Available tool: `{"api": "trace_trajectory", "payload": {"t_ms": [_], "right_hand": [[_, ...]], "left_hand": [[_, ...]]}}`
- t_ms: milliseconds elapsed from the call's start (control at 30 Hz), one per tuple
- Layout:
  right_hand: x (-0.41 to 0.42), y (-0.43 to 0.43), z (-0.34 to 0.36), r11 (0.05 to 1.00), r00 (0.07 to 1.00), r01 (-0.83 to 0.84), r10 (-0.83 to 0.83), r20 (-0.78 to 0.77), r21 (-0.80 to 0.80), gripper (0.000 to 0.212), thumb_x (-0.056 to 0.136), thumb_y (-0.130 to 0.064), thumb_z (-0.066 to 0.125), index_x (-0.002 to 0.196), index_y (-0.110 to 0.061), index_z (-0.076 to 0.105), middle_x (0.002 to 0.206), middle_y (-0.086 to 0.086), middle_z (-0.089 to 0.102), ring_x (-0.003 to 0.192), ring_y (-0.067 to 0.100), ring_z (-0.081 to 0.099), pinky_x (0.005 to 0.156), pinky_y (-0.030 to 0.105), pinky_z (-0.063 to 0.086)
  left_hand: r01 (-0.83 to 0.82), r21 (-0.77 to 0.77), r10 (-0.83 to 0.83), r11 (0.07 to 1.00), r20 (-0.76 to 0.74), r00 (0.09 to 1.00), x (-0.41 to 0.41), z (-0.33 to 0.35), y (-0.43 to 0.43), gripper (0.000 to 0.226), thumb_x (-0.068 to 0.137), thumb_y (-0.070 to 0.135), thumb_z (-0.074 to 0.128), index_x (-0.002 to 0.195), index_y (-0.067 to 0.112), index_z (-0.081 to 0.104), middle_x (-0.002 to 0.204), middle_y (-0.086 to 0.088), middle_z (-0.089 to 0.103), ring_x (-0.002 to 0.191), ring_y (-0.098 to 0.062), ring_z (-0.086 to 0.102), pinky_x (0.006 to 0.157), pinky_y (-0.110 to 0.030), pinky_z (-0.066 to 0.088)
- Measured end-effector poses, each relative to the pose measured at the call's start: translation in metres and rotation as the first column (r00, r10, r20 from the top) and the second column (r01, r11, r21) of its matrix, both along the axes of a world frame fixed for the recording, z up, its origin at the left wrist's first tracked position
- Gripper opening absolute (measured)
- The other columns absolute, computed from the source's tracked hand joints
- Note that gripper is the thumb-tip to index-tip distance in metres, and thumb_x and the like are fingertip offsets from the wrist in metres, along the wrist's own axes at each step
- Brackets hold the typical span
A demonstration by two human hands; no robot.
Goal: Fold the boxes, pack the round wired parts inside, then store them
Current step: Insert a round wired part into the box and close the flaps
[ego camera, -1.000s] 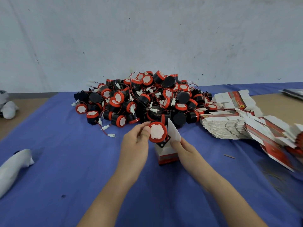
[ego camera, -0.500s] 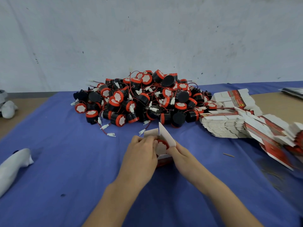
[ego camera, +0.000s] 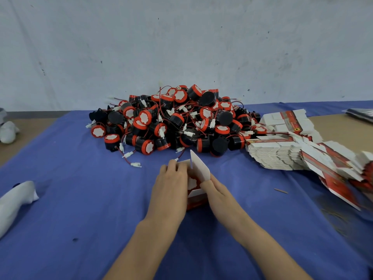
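A small red and white box [ego camera: 196, 200] stands upright on the blue cloth in front of me, its top flap [ego camera: 198, 167] raised. A round black and red wired part [ego camera: 192, 182] sits inside, its white face showing at the mouth. My left hand [ego camera: 171, 187] covers the box's left side, fingers on the part and a side flap. My right hand [ego camera: 219, 191] grips the box's right side. Behind lies a big heap of round wired parts [ego camera: 177, 122]. Flat unfolded boxes [ego camera: 282, 154] are stacked at the right.
The blue cloth [ego camera: 80, 199] covers the brown table. A white cloth bundle [ego camera: 16, 199] lies at the left edge, another [ego camera: 8, 130] farther back left. A loose white connector on red wire [ego camera: 135, 164] lies near the heap. A grey wall stands right behind.
One second ago my left hand held the part above the box mouth. It has since gone down into the box, and my left hand has closed over the box's left side.
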State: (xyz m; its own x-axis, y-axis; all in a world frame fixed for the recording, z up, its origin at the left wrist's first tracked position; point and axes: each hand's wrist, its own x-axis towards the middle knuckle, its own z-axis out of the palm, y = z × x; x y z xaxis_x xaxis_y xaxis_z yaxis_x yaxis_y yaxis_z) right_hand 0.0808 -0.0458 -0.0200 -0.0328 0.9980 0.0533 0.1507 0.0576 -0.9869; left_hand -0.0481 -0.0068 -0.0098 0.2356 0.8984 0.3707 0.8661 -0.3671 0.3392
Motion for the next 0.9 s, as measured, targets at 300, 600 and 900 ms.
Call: {"api": "trace_trajectory", "payload": {"t_ms": [300, 600, 900], "right_hand": [[-0.006, 0.007, -0.007, 0.971, 0.963, 0.235, -0.24, -0.127, -0.053, 0.019, 0.098, -0.024, 0.051, 0.109, -0.033, 0.062, 0.09, -0.006, 0.072, 0.072, -0.005, 0.065, 0.057, 0.011, 0.049], [0.014, 0.011, 0.01, 0.963, 0.968, 0.217, -0.234, -0.094, -0.161, 0.034, 0.09, -0.002, 0.041, 0.097, -0.024, 0.066, 0.08, -0.014, 0.069, 0.076, 0.005, 0.06, 0.065, 0.02, 0.045], [-0.027, -0.01, -0.007, 0.93, 0.897, 0.368, -0.351, -0.268, 0.012, 0.029, 0.098, -0.016, 0.058, 0.111, -0.041, 0.053, 0.103, -0.012, 0.072, 0.087, -0.004, 0.068, 0.063, 0.01, 0.051]], "left_hand": [[0.251, 0.062, -0.256, 0.966, 0.119, 0.959, -0.014, 0.0, -0.006, 0.018, 0.103, 0.024, 0.045, 0.115, 0.03, 0.058, 0.108, 0.019, 0.061, 0.093, -0.002, 0.043, 0.079, -0.02, 0.041], [0.392, 0.006, -0.386, 0.92, 0.181, 0.904, -0.05, -0.006, -0.023, 0.028, 0.102, 0.031, 0.052, 0.127, 0.042, 0.055, 0.107, 0.038, 0.051, 0.11, 0.017, 0.046, 0.09, -0.001, 0.035], [0.448, 0.268, -0.456, 0.853, -0.037, 0.889, -0.043, -0.01, -0.034, 0.033, 0.085, 0.008, 0.078, 0.115, 0.016, 0.066, 0.107, 0.006, 0.056, 0.074, -0.01, 0.06, 0.059, -0.015, 0.047]]}}
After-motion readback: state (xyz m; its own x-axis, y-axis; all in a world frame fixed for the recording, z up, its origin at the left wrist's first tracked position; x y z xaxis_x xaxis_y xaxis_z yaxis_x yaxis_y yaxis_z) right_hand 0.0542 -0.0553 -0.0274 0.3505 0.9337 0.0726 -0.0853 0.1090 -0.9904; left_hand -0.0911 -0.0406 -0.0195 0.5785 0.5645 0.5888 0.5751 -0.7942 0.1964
